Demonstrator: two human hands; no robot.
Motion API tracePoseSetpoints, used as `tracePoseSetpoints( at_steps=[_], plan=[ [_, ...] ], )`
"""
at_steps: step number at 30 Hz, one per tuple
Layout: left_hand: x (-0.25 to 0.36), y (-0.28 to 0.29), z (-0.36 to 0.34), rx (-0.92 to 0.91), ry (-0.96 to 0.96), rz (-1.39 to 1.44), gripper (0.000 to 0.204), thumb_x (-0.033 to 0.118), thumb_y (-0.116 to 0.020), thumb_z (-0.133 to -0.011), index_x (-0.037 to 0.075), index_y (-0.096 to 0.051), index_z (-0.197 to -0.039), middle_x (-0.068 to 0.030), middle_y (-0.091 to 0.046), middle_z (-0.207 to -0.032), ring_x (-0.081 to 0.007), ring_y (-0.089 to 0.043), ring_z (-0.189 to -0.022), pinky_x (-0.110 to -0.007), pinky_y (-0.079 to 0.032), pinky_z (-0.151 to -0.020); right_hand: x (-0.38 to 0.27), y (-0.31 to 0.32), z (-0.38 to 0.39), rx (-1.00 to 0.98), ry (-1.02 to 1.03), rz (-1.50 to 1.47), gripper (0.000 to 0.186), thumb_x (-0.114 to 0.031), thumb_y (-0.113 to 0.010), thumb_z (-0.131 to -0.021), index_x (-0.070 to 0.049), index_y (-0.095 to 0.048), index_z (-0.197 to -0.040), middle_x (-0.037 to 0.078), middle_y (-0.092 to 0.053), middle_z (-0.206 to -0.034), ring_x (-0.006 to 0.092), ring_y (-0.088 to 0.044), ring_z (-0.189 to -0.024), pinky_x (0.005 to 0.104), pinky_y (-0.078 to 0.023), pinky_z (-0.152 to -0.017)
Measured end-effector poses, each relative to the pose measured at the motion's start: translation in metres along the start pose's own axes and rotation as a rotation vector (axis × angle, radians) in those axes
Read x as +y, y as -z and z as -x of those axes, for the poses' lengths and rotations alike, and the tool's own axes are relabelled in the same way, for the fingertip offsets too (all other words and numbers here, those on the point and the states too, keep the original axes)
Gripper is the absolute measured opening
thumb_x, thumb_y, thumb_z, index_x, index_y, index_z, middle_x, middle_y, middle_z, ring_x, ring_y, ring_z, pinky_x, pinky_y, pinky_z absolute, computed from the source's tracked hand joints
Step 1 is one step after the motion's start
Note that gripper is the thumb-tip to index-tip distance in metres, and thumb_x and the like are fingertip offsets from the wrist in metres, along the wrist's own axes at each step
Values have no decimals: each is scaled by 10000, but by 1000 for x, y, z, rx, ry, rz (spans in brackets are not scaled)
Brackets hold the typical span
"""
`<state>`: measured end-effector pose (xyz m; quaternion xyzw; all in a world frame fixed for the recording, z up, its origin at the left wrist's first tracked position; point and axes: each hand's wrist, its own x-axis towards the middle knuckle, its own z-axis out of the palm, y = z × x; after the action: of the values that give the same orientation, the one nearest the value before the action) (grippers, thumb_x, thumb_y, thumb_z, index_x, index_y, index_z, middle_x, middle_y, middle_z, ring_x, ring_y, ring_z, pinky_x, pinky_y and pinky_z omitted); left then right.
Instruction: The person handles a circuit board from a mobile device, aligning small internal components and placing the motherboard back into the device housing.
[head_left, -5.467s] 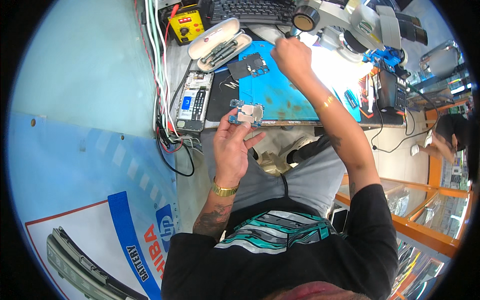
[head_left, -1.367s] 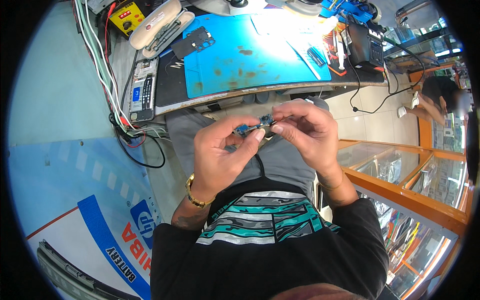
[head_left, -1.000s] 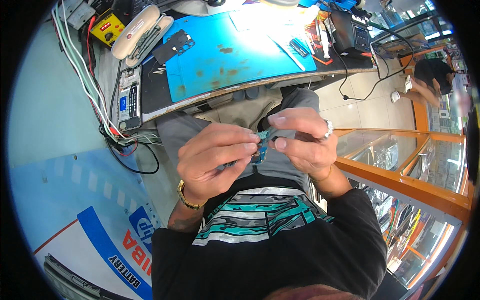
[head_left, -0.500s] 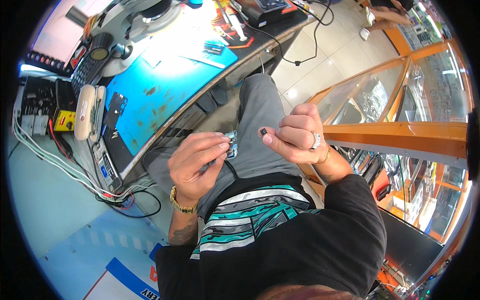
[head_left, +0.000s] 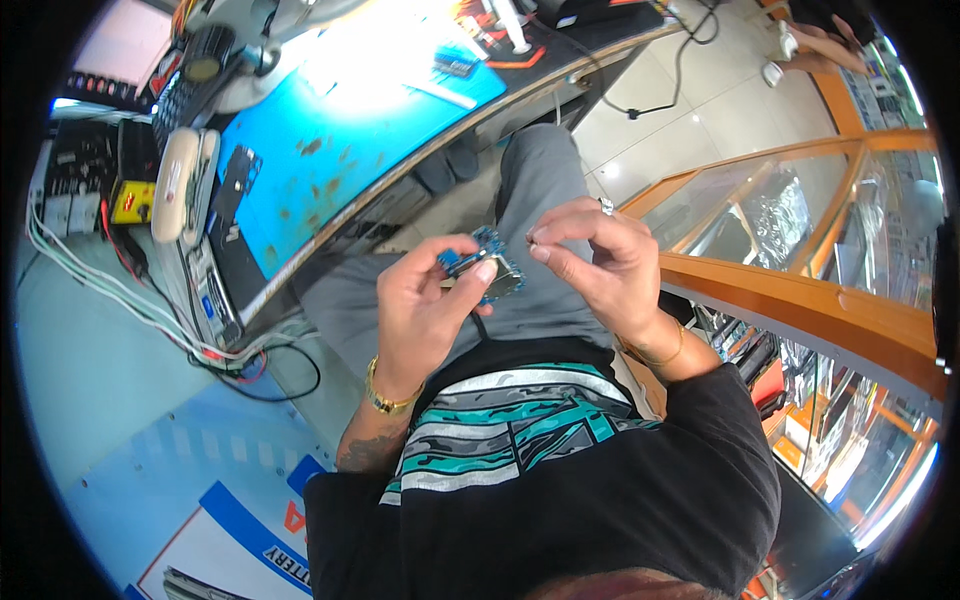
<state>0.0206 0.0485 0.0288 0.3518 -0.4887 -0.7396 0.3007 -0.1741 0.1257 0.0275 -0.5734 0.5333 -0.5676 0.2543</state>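
Over my lap, my left hand (head_left: 420, 310) grips a blue circuit board (head_left: 507, 279) with metal shielding, the thumb on top and fingers beneath. The board tilts away from the palm, one end hidden by the fingers. Just right of it, my right hand (head_left: 615, 265) is closed in a pinch. Between its thumb and index fingertip sits a small dark camera module (head_left: 531, 239), mostly covered now. A narrow gap separates it from the board.
A workbench with a blue mat (head_left: 350, 160) lies ahead to the left under bright light. A pale case (head_left: 178, 185), a black phone-shaped plate (head_left: 238, 182) and cables (head_left: 120, 290) are at its left end. An orange-framed glass cabinet (head_left: 780, 270) stands at right.
My left hand has moved right and turned, showing more of the board. My right hand has rotated from knuckles-up to a fingertip pinch, hiding most of the camera module. The view has shifted slightly.
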Motion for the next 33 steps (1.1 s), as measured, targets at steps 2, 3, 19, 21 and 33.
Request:
tracePoseSetpoints(
  at_steps=[2,3,19,21,33],
  plan=[
    [-2,2,2,8,54,30,203,22,-688,-913,-46,-639,-1097,-46,-654,-967,-82,-623,-793,-247,-577,-589,4,-10,5,12,-211,-138,127,31,-739,-818,-5,-715,-937,91,-719,-927,171,-693,-856,269,-524,-765],
    [-4,1,3,26,69,46,205,23,-685,-915,-46,-639,-1102,-51,-659,-971,-82,-627,-803,-246,-577,-586,7,-14,7,20,-285,-194,122,20,-733,-841,3,-724,-962,81,-718,-923,129,-679,-864,245,-511,-776],
    [-12,15,7,115,42,32,176,32,-676,-914,-61,-668,-1062,-55,-680,-883,-67,-614,-714,-240,-567,-582,-7,-38,-6,-39,-716,-201,121,-38,-729,-872,25,-713,-974,40,-724,-880,82,-659,-818,242,-523,-775],
    [-12,17,8,105,40,29,174,32,-676,-913,-62,-669,-1060,-55,-680,-877,-67,-612,-705,-240,-567,-581,-7,-39,-6,-37,-666,-274,109,-34,-724,-878,19,-709,-972,32,-713,-893,72,-649,-817,225,-516,-757],
    [-13,21,11,47,48,55,169,39,-678,-913,-47,-681,-1060,-53,-674,-872,-62,-611,-724,-239,-583,-598,-15,-41,-10,-101,-735,-337,162,-9,-696,-900,29,-679,-1057,45,-708,-941,62,-646,-848,216,-522,-769]
  ],
)
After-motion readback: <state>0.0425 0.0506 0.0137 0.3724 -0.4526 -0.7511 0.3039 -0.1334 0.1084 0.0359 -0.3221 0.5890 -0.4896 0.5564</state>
